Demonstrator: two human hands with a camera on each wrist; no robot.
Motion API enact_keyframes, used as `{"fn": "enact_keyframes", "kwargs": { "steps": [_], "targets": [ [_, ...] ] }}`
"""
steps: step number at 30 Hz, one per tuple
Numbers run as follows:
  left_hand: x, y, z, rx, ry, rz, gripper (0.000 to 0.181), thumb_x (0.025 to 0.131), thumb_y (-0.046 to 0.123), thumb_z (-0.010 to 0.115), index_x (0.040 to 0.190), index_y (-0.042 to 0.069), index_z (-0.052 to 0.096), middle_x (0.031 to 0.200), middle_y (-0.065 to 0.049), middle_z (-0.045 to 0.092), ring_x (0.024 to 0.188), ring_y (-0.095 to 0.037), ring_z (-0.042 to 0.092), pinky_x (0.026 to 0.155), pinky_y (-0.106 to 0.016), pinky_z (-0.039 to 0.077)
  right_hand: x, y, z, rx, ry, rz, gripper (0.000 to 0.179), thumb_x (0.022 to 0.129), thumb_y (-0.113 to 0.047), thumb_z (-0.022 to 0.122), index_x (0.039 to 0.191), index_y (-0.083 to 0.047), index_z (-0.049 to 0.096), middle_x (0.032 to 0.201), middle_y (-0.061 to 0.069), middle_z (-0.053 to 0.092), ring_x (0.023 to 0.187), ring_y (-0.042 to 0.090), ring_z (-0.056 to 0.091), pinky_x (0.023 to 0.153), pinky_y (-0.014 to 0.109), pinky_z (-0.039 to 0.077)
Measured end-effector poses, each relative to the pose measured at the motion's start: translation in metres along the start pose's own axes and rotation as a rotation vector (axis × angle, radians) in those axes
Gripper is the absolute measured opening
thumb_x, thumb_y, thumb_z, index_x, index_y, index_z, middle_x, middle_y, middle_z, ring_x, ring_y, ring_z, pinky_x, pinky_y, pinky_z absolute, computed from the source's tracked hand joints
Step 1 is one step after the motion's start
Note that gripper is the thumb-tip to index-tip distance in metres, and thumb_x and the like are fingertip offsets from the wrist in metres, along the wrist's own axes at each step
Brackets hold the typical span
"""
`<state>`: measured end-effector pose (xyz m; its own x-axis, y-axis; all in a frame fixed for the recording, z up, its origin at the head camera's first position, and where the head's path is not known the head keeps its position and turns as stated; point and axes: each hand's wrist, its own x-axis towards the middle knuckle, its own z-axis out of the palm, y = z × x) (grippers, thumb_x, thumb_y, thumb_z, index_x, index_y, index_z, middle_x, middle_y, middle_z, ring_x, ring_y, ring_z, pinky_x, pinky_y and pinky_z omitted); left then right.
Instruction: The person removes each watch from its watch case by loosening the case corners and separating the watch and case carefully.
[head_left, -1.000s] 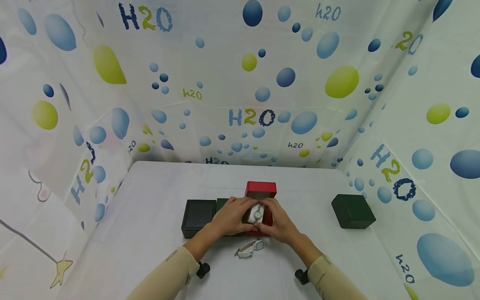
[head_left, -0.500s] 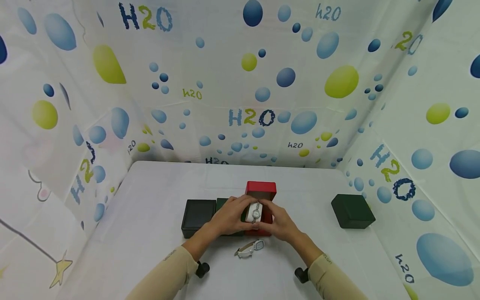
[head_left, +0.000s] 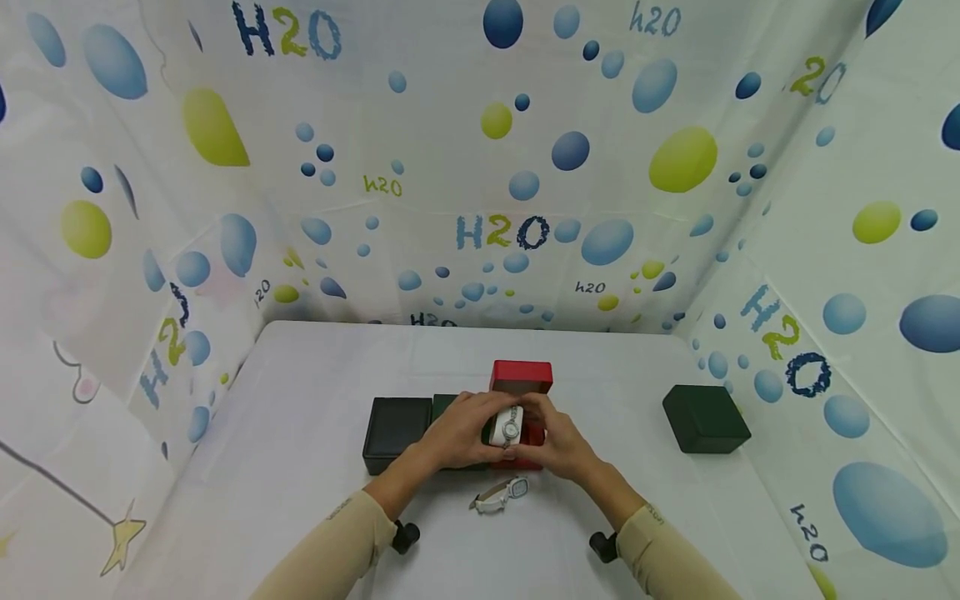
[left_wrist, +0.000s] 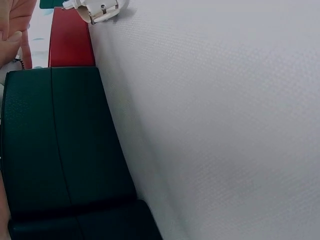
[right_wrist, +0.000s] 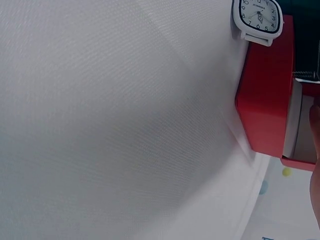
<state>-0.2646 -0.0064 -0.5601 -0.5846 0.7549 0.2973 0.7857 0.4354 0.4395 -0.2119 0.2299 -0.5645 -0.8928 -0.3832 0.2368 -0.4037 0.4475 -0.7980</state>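
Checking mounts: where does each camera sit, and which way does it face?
Head: on head, facing forward and down at table; left grip and right grip hold a silver watch; sleeves show.
Left wrist: worn there, picture sideways, looking along a green box to the red box; a grip, unclear which, top left.
Right wrist: worn there, also sideways, looking at table and red box; edge of a grip at right.
Shared: both wrist views show red box, white watch.

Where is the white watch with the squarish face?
In the head view, the white squarish-faced watch lies just right of centre on the white table, on the near side of the open red box.
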Motion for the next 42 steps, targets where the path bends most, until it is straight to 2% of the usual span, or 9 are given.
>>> {"fn": "enact_keyframes", "kwargs": {
  "steps": [5,14,26,30,35,38,42],
  "targets": [
    [0.0016,0.0,-0.0004,-0.016,-0.027,-0.025,0.078,0.087,0.047,0.079,0.154,0.023,0.049,0.153,0.007,0.055,0.14,-0.012,0.052,0.115,-0.045,0.04,-0.0001,-0.0015,-0.0017,-0.019,-0.022,0.01,0.076,0.087,-0.024,0.087,0.146,-0.023,0.039,0.148,0.001,0.06,0.134,0.02,0.062,0.109,0.046,0.051],
    [0.0029,0.0004,-0.0014,-0.035,-0.041,-0.021,0.075,0.084,0.041,0.077,0.153,0.024,0.051,0.151,0.01,0.057,0.135,-0.009,0.055,0.113,-0.042,0.04,-0.001,0.001,-0.0032,-0.029,-0.035,0.0,0.078,0.088,-0.035,0.085,0.149,-0.023,0.038,0.149,-0.004,0.059,0.134,0.016,0.06,0.111,0.042,0.049],
    [0.0036,0.0003,-0.0018,-0.025,-0.053,-0.023,0.076,0.084,0.043,0.075,0.153,0.024,0.051,0.15,0.01,0.057,0.134,-0.01,0.055,0.112,-0.043,0.04,-0.0008,-0.0023,-0.0045,-0.064,-0.055,0.044,0.074,0.09,-0.037,0.084,0.148,-0.025,0.039,0.148,-0.006,0.059,0.135,0.013,0.059,0.113,0.045,0.048],
    [0.0024,0.0003,-0.0033,-0.033,-0.055,-0.019,0.08,0.086,0.052,0.079,0.155,0.024,0.048,0.154,0.01,0.054,0.139,-0.009,0.052,0.113,-0.043,0.039,-0.0011,-0.0022,-0.0058,-0.052,-0.056,0.021,0.075,0.09,-0.034,0.084,0.148,-0.024,0.038,0.148,-0.003,0.06,0.133,0.016,0.061,0.11,0.045,0.051],
    [-0.0001,-0.0001,-0.0044,-0.032,-0.046,0.014,0.093,0.081,0.057,0.085,0.159,0.024,0.044,0.16,0.008,0.049,0.145,-0.01,0.048,0.113,-0.044,0.039,-0.0014,-0.0016,-0.0059,-0.036,-0.054,0.013,0.082,0.086,-0.03,0.087,0.15,-0.022,0.036,0.15,-0.001,0.059,0.136,0.018,0.06,0.111,0.044,0.049],
    [-0.0012,-0.0001,-0.0041,-0.019,-0.036,0.034,0.092,0.081,0.055,0.086,0.158,0.023,0.047,0.158,0.008,0.052,0.144,-0.011,0.05,0.111,-0.045,0.04,-0.0015,-0.001,-0.0049,-0.042,-0.057,0.037,0.085,0.086,-0.032,0.088,0.151,-0.021,0.035,0.151,-0.001,0.059,0.139,0.016,0.057,0.113,0.045,0.047],
    [-0.0014,-0.0001,-0.0029,-0.005,-0.028,0.021,0.083,0.082,0.052,0.086,0.153,0.024,0.052,0.153,0.009,0.056,0.141,-0.009,0.052,0.11,-0.043,0.041,-0.0011,-0.0006,-0.0035,-0.059,-0.057,0.052,0.084,0.086,-0.033,0.087,0.151,-0.019,0.035,0.151,0.001,0.059,0.139,0.017,0.057,0.113,0.045,0.047]
  ]
}}
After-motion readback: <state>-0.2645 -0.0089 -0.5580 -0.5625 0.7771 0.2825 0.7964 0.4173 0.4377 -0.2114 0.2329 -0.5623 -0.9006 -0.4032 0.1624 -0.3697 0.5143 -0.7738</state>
